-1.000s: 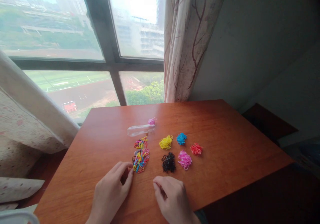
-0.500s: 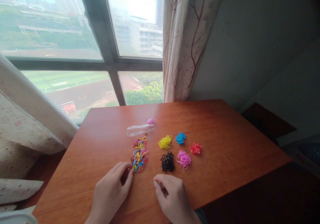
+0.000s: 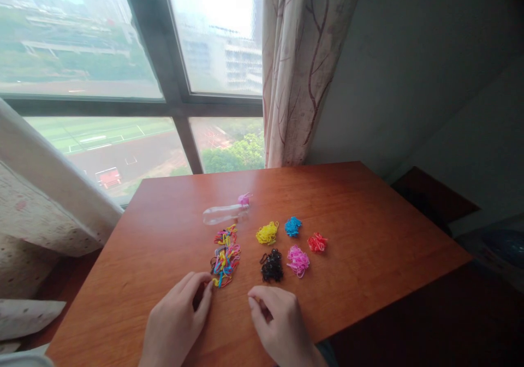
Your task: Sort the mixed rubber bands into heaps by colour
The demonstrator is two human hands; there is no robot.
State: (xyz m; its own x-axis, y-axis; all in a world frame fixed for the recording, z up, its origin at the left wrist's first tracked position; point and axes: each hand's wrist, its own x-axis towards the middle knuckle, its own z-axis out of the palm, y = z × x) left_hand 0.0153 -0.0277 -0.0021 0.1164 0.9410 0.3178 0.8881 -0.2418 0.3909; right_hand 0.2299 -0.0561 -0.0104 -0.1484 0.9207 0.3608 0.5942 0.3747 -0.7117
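A mixed pile of coloured rubber bands lies on the wooden table. My left hand rests just below it, fingers curled together, fingertips touching the pile's near edge. My right hand sits to the right with thumb and forefinger pinched; what they hold is too small to make out. Sorted heaps lie beyond it: black, pink, yellow, blue and red.
A clear plastic bottle with a pink cap lies on its side behind the mixed pile. A window and curtains stand behind the table. A grey wall is on the right, with dark furniture beside the table's right edge.
The view has drifted slightly to the right. Both hands have stayed near the front edge; my left hand's fingertips keep to the pile's near edge.
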